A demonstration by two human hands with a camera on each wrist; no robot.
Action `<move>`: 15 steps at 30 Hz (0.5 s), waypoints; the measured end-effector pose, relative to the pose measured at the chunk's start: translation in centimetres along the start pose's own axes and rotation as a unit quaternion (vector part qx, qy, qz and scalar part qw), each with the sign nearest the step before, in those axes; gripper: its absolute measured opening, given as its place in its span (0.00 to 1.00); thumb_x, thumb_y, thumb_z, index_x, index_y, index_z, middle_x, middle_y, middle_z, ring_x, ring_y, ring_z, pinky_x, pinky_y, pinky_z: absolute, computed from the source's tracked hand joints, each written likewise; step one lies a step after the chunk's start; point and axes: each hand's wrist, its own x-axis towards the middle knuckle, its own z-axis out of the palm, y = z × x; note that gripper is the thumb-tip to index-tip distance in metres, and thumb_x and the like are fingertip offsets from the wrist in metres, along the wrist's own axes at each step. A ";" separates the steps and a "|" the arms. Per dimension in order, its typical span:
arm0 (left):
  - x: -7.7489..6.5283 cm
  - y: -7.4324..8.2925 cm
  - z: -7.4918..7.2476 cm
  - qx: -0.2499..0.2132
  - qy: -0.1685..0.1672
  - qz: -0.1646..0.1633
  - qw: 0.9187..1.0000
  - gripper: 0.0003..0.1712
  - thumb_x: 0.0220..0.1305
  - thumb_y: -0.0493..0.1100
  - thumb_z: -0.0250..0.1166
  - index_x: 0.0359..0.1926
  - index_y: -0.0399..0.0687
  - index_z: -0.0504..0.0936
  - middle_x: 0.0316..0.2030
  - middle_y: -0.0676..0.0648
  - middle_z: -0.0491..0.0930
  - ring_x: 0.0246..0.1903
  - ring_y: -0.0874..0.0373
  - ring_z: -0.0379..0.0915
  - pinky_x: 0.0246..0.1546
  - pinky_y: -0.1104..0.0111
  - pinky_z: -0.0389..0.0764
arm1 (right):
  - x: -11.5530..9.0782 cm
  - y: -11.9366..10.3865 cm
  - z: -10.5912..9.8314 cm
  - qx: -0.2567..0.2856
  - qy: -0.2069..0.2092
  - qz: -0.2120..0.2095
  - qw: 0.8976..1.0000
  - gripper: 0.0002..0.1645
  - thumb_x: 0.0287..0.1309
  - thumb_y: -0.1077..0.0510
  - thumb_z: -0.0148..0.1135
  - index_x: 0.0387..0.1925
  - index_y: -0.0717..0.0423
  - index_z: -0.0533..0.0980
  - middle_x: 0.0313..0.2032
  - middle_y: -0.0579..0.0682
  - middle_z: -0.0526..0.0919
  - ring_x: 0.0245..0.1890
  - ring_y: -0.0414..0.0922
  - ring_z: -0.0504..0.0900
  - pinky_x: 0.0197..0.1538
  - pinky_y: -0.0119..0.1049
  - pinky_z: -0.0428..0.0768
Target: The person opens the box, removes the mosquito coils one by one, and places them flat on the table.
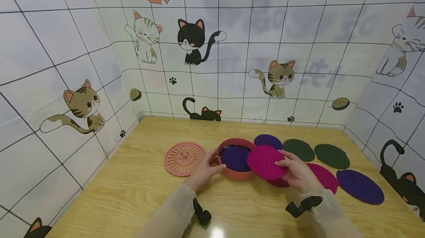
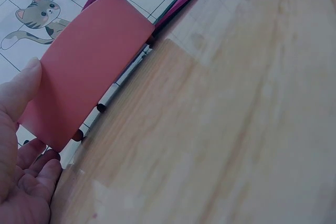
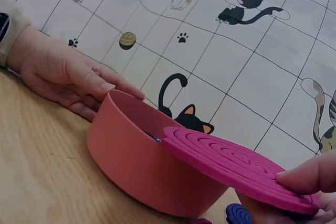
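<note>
My left hand grips the left side of a round coral-coloured mosquito coil holder, thumb on the near side and fingers round the far side. A dark purple mosquito coil lies inside it. Between thumb and fingers, my right hand pinches a magenta mosquito coil by its right edge. That coil is held tilted above the holder's right rim, overlapping it in the head view. In the right wrist view, the magenta coil looks like a flat disc of tight spirals.
Left of the holder lies its slotted pink lid. On the right of the wooden table are green coils, purple coils and magenta coils. Cat-patterned walls stand behind and at both sides.
</note>
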 end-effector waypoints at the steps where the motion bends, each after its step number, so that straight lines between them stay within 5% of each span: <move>1: 0.0 0.0 0.0 0.003 0.000 -0.001 1.000 0.43 0.61 0.43 0.69 0.73 0.49 0.57 0.69 0.41 0.61 0.68 0.48 0.56 0.67 0.55 0.61 | -0.1 0.1 -0.3 0.002 -0.004 0.002 1.000 0.43 0.61 0.73 0.53 0.72 0.53 0.49 0.46 0.45 0.74 0.41 0.38 0.81 0.45 0.33 0.82; 8: 0.0 -0.1 0.0 0.027 0.005 -0.006 1.000 0.43 0.60 0.46 0.69 0.73 0.54 0.58 0.68 0.45 0.63 0.67 0.52 0.58 0.67 0.58 0.61 | -0.9 1.2 -2.1 0.001 -0.034 0.011 0.999 0.35 0.61 0.74 0.53 0.66 0.53 0.57 0.45 0.45 0.76 0.43 0.39 0.81 0.45 0.31 0.81; 15: 0.0 -0.3 0.0 0.026 0.004 -0.008 1.000 0.44 0.60 0.46 0.69 0.73 0.53 0.57 0.68 0.44 0.62 0.67 0.51 0.58 0.66 0.57 0.63 | -2.1 2.5 -4.0 -0.027 -0.051 0.023 0.998 0.31 0.61 0.71 0.54 0.63 0.48 0.62 0.52 0.49 0.67 0.42 0.38 0.79 0.42 0.30 0.80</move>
